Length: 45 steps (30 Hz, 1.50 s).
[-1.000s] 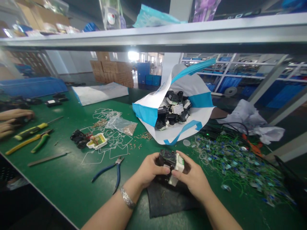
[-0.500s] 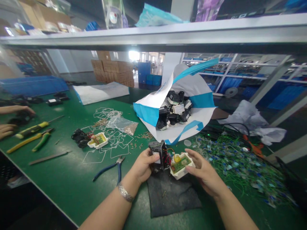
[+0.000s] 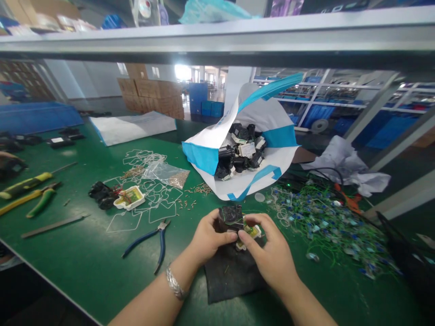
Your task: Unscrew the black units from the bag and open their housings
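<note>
My left hand grips a black plastic housing just above a dark cloth pad. My right hand is closed on the white cover with a green circuit board, which it holds against the black housing. Both hands meet over the pad, near the front of the green table. Behind them an open white and blue bag holds several more black and white units.
Blue-handled pliers lie left of my hands. Further left are an opened unit, wire gaskets, a bag of small screws, a metal file and yellow-green tools. Green wire ties pile up at right. A shelf runs overhead.
Half a second ago the black housing and white cover were held apart, opened out. Now my hands have brought the two halves together. The camera has tipped slightly down.
</note>
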Each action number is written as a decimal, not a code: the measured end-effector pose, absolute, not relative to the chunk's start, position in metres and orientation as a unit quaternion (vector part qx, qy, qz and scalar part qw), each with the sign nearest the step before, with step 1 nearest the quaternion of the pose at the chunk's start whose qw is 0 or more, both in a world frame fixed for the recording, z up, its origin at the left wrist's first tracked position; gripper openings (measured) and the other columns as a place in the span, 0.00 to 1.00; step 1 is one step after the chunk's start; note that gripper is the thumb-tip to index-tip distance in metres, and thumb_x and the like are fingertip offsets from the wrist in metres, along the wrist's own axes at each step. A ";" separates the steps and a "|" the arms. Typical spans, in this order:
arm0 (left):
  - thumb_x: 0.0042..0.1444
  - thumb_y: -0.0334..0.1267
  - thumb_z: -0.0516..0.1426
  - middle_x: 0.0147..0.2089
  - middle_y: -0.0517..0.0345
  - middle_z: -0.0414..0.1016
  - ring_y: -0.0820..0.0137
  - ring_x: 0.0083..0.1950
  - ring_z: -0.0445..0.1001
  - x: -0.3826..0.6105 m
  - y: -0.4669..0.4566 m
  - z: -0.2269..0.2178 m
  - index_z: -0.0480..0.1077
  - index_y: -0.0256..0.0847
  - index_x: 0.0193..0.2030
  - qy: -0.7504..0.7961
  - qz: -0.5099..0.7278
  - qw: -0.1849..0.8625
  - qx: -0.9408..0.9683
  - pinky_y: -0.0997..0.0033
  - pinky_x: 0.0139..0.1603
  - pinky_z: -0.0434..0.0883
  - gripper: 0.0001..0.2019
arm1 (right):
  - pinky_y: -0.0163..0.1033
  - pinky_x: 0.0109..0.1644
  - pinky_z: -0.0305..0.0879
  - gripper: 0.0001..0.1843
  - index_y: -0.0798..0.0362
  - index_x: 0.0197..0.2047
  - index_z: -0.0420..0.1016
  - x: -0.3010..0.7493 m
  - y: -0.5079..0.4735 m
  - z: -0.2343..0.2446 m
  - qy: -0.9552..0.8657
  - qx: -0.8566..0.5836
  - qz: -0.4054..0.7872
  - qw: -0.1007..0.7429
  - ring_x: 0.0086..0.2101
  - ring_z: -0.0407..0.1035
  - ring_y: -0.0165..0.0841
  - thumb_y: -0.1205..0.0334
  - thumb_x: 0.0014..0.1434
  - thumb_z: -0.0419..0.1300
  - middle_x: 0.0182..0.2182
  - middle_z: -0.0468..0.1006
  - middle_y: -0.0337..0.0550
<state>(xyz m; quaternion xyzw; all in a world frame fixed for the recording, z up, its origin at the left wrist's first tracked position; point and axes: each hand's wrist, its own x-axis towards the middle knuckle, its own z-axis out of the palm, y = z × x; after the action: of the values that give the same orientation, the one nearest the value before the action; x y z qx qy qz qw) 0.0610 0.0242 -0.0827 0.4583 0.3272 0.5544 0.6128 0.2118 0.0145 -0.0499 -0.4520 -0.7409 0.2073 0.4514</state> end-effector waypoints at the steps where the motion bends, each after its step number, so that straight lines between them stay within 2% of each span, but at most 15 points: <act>1: 0.37 0.33 0.66 0.40 0.52 0.74 0.64 0.41 0.71 0.062 0.023 -0.083 0.67 0.35 0.41 0.340 0.552 0.600 0.469 0.64 0.46 0.66 0.22 | 0.36 0.42 0.63 0.12 0.52 0.42 0.67 0.211 0.014 -0.050 -0.744 -0.452 0.181 0.458 0.38 0.64 0.32 0.59 0.54 0.56 0.36 0.68 0.41; 3: 0.37 0.34 0.65 0.42 0.51 0.72 0.63 0.44 0.70 0.063 0.022 -0.084 0.65 0.35 0.44 0.372 0.549 0.563 0.493 0.63 0.48 0.65 0.25 | 0.36 0.42 0.62 0.13 0.51 0.45 0.65 0.212 0.013 -0.050 -0.761 -0.442 0.137 0.455 0.38 0.64 0.32 0.61 0.55 0.55 0.38 0.67 0.42; 6: 0.37 0.33 0.64 0.46 0.49 0.69 0.61 0.48 0.68 0.065 0.020 -0.083 0.65 0.36 0.47 0.420 0.549 0.475 0.545 0.61 0.52 0.63 0.27 | 0.39 0.42 0.62 0.10 0.53 0.42 0.67 0.213 0.011 -0.049 -0.786 -0.423 0.075 0.444 0.39 0.62 0.33 0.64 0.56 0.54 0.38 0.65 0.44; 10: 0.36 0.28 0.61 0.46 0.52 0.68 0.63 0.48 0.67 0.067 0.017 -0.078 0.69 0.38 0.39 0.452 0.543 0.365 0.607 0.64 0.52 0.62 0.19 | 0.44 0.42 0.61 0.07 0.56 0.38 0.66 0.212 0.008 -0.048 -0.796 -0.412 0.004 0.444 0.39 0.61 0.36 0.65 0.54 0.55 0.37 0.64 0.46; 13: 0.35 0.27 0.60 0.44 0.53 0.68 0.64 0.47 0.67 0.069 0.016 -0.076 0.70 0.38 0.35 0.464 0.544 0.329 0.617 0.65 0.50 0.63 0.16 | 0.45 0.41 0.60 0.04 0.57 0.36 0.65 0.209 0.007 -0.047 -0.798 -0.396 -0.037 0.453 0.38 0.60 0.36 0.67 0.55 0.55 0.36 0.64 0.47; 18: 0.36 0.29 0.60 0.42 0.54 0.68 0.65 0.45 0.68 0.072 0.014 -0.078 0.69 0.38 0.33 0.476 0.541 0.306 0.622 0.67 0.48 0.64 0.13 | 0.48 0.44 0.59 0.03 0.57 0.34 0.65 0.207 0.007 -0.048 -0.806 -0.363 -0.068 0.463 0.38 0.60 0.35 0.71 0.55 0.55 0.34 0.65 0.46; 27: 0.38 0.33 0.61 0.39 0.55 0.68 0.66 0.42 0.67 0.073 0.012 -0.079 0.68 0.39 0.36 0.502 0.528 0.289 0.621 0.67 0.45 0.65 0.15 | 0.49 0.46 0.61 0.05 0.58 0.35 0.67 0.204 0.005 -0.050 -0.805 -0.335 -0.095 0.481 0.35 0.63 0.32 0.75 0.54 0.55 0.31 0.68 0.44; 34: 0.39 0.34 0.61 0.38 0.56 0.67 0.66 0.41 0.67 0.077 0.010 -0.082 0.67 0.39 0.36 0.519 0.524 0.285 0.613 0.67 0.44 0.64 0.14 | 0.50 0.46 0.62 0.11 0.57 0.37 0.68 0.208 0.001 -0.053 -0.815 -0.313 -0.137 0.468 0.37 0.65 0.34 0.79 0.51 0.55 0.32 0.70 0.45; 45: 0.39 0.34 0.60 0.35 0.58 0.67 0.67 0.39 0.66 0.078 0.007 -0.079 0.67 0.39 0.33 0.534 0.522 0.272 0.607 0.68 0.41 0.64 0.12 | 0.50 0.47 0.61 0.10 0.57 0.36 0.66 0.208 0.002 -0.052 -0.830 -0.309 -0.134 0.446 0.38 0.63 0.34 0.78 0.52 0.54 0.32 0.69 0.45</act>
<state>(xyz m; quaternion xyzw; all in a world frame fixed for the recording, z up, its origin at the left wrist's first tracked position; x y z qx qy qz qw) 0.0780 0.0072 -0.0788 0.6069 0.5340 0.5221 0.2718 0.2081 0.0024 -0.0521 -0.3086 -0.8296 -0.1336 0.4458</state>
